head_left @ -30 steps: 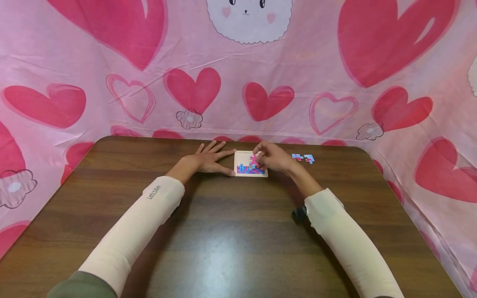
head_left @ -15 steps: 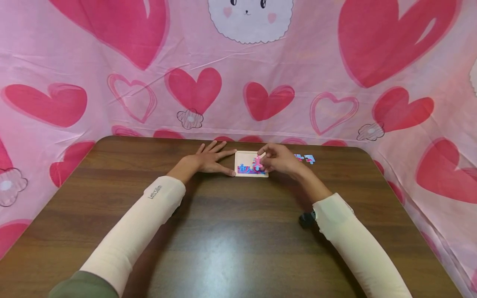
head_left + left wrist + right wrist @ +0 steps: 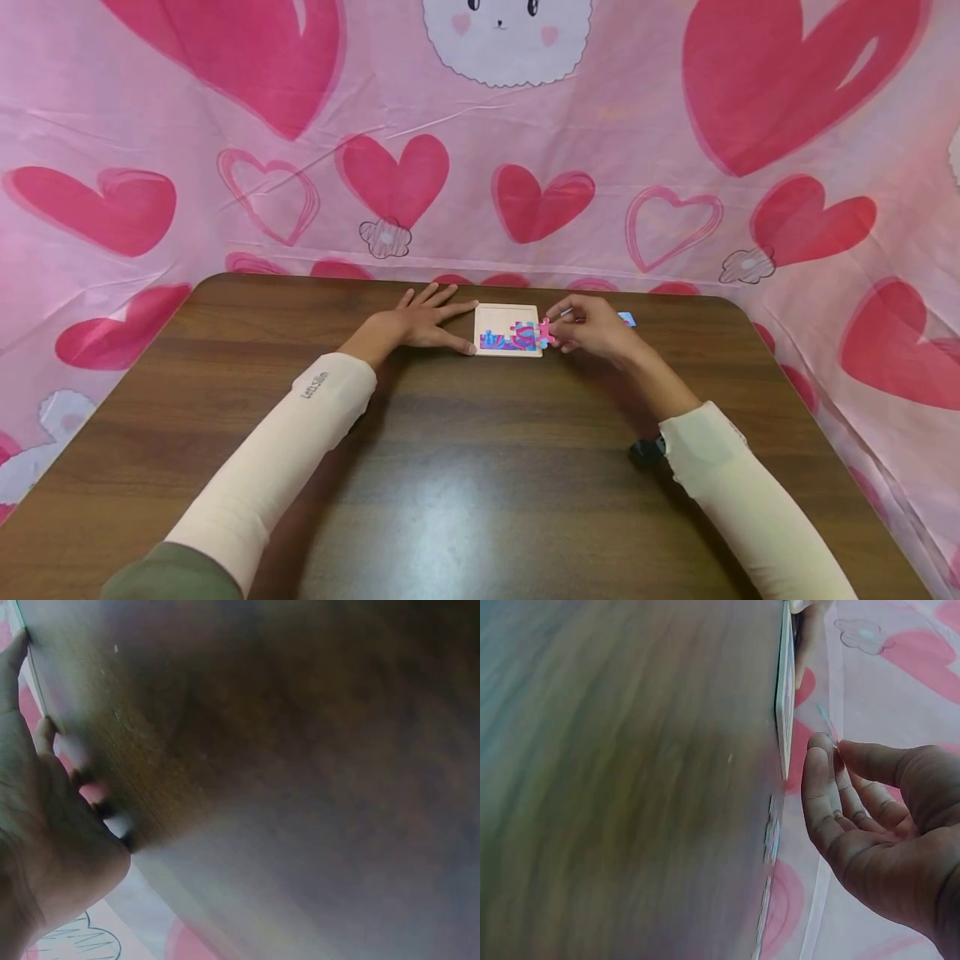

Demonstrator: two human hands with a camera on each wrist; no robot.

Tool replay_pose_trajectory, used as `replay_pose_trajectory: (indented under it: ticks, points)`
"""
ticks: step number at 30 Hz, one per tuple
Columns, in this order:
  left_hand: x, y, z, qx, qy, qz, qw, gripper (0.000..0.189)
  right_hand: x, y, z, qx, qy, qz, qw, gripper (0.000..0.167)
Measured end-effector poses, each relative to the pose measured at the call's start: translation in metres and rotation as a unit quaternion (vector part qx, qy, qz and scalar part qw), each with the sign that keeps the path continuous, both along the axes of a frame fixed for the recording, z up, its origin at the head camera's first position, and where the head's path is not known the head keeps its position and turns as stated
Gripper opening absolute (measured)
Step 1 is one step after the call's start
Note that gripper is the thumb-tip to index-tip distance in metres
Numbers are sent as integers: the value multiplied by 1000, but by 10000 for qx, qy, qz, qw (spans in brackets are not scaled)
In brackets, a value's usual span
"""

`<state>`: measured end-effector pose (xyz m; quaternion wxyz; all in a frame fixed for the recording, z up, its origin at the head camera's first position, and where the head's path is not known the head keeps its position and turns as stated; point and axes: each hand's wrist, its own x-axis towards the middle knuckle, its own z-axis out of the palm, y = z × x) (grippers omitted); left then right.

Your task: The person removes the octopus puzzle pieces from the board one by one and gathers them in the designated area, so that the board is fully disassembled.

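A shallow wooden puzzle tray (image 3: 495, 317) lies near the far edge of the table, with blue, pink and purple pieces fitted along its lower part and right side. My left hand (image 3: 423, 325) rests flat beside it, fingers spread, thumb and index fingertip at the tray's left edge. Just off the tray's right edge, my right hand (image 3: 592, 325) pinches a pink puzzle piece (image 3: 546, 332) between thumb and fingertips. In the right wrist view, that piece (image 3: 828, 720) appears edge-on, held above the tray (image 3: 784, 712).
A loose blue puzzle piece (image 3: 627, 318) lies right of the right hand, which partly covers the loose pieces there. In the right wrist view, loose pieces (image 3: 771, 832) lie flat on the wooden table (image 3: 420, 467). A pink heart-patterned cloth (image 3: 457, 200) hangs behind the table.
My right hand has lifted the pink piece from over the tray and moved it right, past the tray's edge, uncovering the fitted pieces. My left hand has stayed in place.
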<state>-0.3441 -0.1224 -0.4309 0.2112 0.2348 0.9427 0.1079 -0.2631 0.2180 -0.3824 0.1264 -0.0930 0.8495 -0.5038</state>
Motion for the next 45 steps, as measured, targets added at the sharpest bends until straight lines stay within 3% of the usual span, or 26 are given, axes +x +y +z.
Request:
replay_pose_trajectory:
  ticks: [14,24,37,45]
  points:
    - [4,0,0,-37,-22,62,10000,111,5,45,2,194,14,-303,9994,36]
    - [0,0,-5,-15,-24,49,10000,112,2,75,-2,438,-29,-377,9983,38]
    - [2,1,-3,-39,-38,83,10000,110,-3,91,-6,587,-201,-449,9971,37]
    - [3,1,-2,-48,-68,116,9999,109,-8,90,-5,1052,-171,-517,9930,36]
